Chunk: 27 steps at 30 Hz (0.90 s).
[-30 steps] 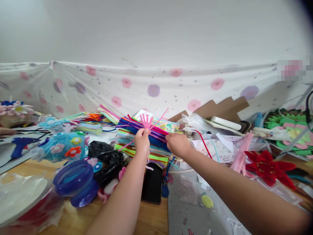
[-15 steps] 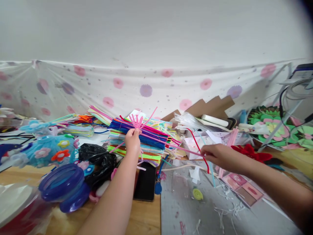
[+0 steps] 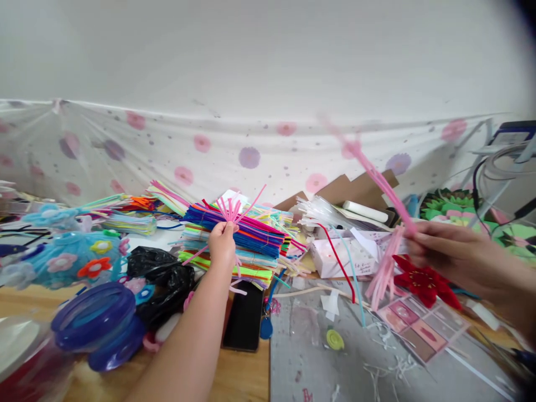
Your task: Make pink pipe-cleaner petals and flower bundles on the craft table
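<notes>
The left hand (image 3: 223,244) pinches a fan of pink pipe cleaners (image 3: 228,209) before the coloured bundles (image 3: 259,244); the right hand (image 3: 454,245) grips more pink stems (image 3: 379,180) near the red flower (image 3: 425,282). A palette (image 3: 424,329) holds pink and brown squares.

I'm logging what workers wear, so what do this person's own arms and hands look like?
The left hand and right hand are both bare, with no gloves. Neither the left forearm nor the visible part of the right forearm shows a sleeve, watch or bracelet. The right hand is blurred, so I can't rule out a small ring there.
</notes>
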### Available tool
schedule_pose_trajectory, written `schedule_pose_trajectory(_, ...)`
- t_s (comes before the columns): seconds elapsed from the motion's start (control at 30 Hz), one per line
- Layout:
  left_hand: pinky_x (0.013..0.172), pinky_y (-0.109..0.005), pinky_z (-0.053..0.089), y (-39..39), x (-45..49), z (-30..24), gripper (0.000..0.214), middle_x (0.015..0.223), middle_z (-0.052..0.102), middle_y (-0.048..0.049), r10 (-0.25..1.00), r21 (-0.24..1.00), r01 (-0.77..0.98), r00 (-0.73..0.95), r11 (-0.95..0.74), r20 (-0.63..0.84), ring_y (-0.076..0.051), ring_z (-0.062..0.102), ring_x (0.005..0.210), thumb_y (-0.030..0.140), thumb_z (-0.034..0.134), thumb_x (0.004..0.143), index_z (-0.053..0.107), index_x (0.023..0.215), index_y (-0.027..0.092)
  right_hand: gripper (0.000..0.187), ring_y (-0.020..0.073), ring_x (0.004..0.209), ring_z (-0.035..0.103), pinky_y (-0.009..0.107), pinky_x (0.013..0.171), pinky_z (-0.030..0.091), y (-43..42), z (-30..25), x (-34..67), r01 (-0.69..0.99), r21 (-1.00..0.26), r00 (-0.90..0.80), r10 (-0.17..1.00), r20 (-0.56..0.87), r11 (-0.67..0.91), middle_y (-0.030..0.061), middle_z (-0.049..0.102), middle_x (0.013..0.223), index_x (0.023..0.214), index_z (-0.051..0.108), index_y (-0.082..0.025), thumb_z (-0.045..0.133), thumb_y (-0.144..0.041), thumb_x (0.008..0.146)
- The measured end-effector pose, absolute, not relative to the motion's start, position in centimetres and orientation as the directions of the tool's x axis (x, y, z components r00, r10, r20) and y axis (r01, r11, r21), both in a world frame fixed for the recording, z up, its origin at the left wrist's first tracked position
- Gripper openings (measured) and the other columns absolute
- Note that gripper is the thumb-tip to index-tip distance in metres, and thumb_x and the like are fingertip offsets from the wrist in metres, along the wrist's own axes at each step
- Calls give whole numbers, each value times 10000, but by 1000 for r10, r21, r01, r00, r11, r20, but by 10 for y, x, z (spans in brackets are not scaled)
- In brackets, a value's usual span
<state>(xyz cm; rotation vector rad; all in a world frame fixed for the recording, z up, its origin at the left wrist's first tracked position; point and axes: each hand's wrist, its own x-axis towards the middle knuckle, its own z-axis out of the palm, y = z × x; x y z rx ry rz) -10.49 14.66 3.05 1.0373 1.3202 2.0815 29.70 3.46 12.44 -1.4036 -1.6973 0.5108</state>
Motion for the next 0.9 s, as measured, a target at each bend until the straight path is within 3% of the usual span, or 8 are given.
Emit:
schedule_pose_trajectory(0.07,690,-293,468,146,-105,31,182,650,647,-26,711,902,17,-609,-431,351,-184,637,697,343,544,726,575,657,177,242,107,536,528,280,552,461,59,124,236,372,-887,-104,962,253,274,17,560,648,773,508,-205,536,-444,751)
schedule_pose_trajectory(0.17,691,-294,464,146,-105,31,179,653,650,-25,705,901,37,-609,-432,363,-184,629,691,343,543,729,579,659,183,132,109,583,568,246,579,490,99,111,154,543,-795,-207,960,187,271,45,622,742,819,490,-179,394,-269,831)
schedule_pose_trajectory(0.27,695,-291,457,144,-103,33,181,678,663,-28,704,894,68,-591,-442,393,-187,621,701,346,543,737,595,672,186,120,113,595,581,212,544,447,132,93,107,644,-707,-257,953,161,293,37,648,710,769,547,-163,430,-164,795)
schedule_pose_trajectory(0.37,688,-277,440,138,-98,36,188,699,670,-17,709,881,111,-553,-459,439,-185,603,709,352,543,750,621,690,191,99,133,639,579,217,563,408,152,84,91,748,-569,-289,940,184,341,32,647,692,686,601,-157,530,-174,752)
schedule_pose_trajectory(0.53,660,-268,411,131,-92,39,194,671,654,0,711,876,170,-523,-452,469,-180,570,670,344,552,759,639,669,196,99,139,661,572,220,563,369,163,87,86,826,-391,-366,914,176,406,24,654,693,711,663,-160,568,-183,727)
schedule_pose_trajectory(0.73,662,-275,422,131,-93,39,186,671,649,-4,707,887,150,-552,-438,442,-185,586,685,324,527,772,613,668,196,145,123,610,570,201,517,367,166,93,77,829,-326,-449,888,96,455,1,660,662,785,716,-180,614,-189,683)
schedule_pose_trajectory(0.9,687,-286,437,133,-93,37,180,687,662,-11,712,892,121,-559,-437,424,-191,607,712,316,525,769,606,665,195,137,101,572,563,181,501,379,168,94,79,804,-317,-526,850,14,502,-11,650,639,795,703,-163,607,-235,729)
